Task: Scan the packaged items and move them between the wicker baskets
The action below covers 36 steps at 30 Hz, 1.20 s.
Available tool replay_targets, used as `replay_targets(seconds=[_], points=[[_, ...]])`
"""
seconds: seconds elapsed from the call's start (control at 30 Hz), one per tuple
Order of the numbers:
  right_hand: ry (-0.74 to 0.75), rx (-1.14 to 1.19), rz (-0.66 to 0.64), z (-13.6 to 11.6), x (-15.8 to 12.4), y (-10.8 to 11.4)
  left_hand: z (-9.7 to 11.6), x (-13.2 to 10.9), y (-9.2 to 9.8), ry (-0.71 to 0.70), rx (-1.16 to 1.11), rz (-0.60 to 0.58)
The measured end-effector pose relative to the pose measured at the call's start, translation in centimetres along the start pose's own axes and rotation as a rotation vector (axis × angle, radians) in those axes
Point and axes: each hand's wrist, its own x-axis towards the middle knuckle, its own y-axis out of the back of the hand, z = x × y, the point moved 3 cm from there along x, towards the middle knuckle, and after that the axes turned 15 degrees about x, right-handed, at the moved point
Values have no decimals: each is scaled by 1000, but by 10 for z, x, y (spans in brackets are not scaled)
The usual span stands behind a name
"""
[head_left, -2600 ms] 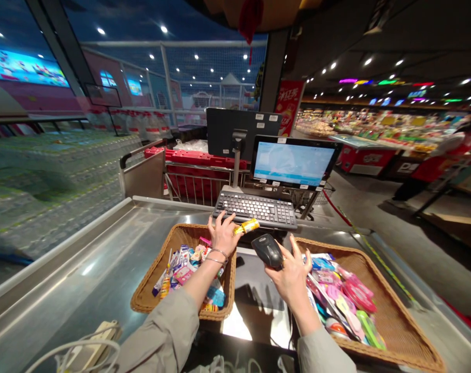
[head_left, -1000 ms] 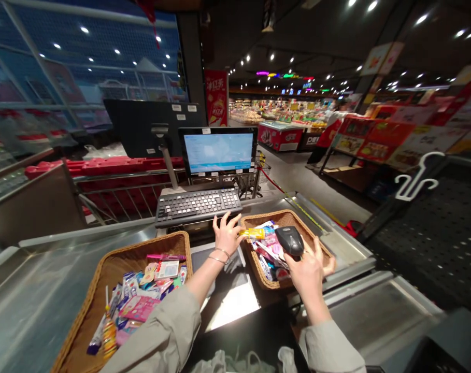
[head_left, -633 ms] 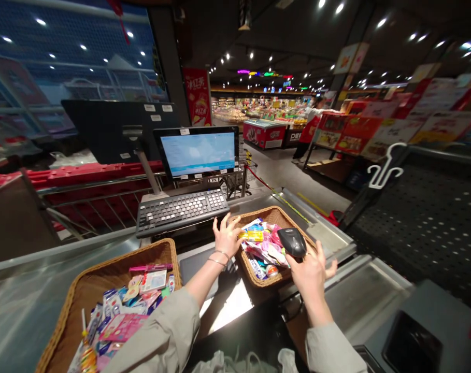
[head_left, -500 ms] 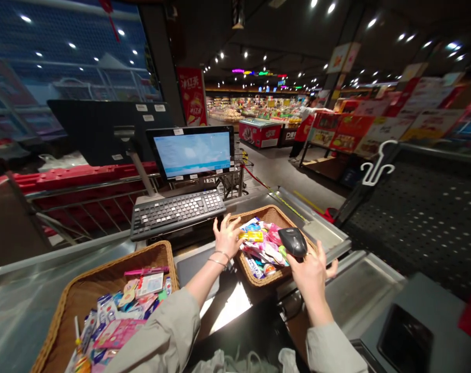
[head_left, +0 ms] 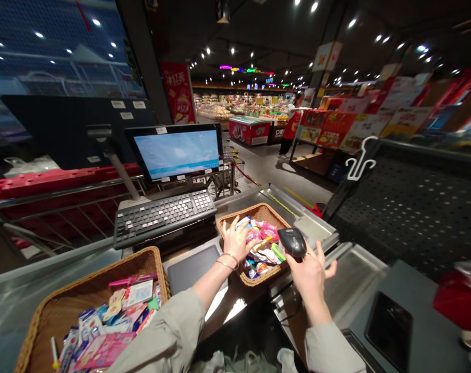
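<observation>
My right hand [head_left: 310,269] grips a black handheld barcode scanner [head_left: 293,242] over the right edge of the smaller wicker basket [head_left: 254,281]. Small brightly wrapped sweets and packets [head_left: 268,254] fill that basket. Over its left side, my left hand [head_left: 237,239] has its fingers spread among the packets. A thin yellow piece [head_left: 261,243] lies by its thumb, and I see no firm hold on it. The larger wicker basket [head_left: 36,321] at the lower left contains several colourful packets, among them a pink one [head_left: 105,351].
A keyboard [head_left: 165,215] and a lit monitor [head_left: 176,154] stand behind the baskets. Between the baskets a flat grey pad [head_left: 194,269] is set in the counter. A dark phone-like slab [head_left: 389,331] lies at the right, below a perforated black panel [head_left: 422,207]. A person [head_left: 291,124] stands in the aisle.
My left hand has moved rightward and lower over the small basket, and the yellow packet at its fingers has turned to a thin slant. The scanner stays in my right hand. The view has shifted right.
</observation>
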Motion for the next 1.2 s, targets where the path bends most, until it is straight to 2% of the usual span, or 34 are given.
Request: replay_targets(seconds=[0.1,0.23,0.53,0.83,0.97,1.2], points=[[-4,13,-11,-1,1,-3,-4,1,5,27,6,0],[20,39,-74,-10,2,-17,-25,-4,13,88,29,9],[117,130,-218,-57,-4,-63,-79,-37,39,244,120,30],[298,208,-356,-108,-28,-113,-145,-99,69,470,240,39],[380,246,-424,-128,-45,-133,-167,-130,85,557,289,37],[392,283,-529,-145,-73,-167,-197,-186,101,696,349,7]])
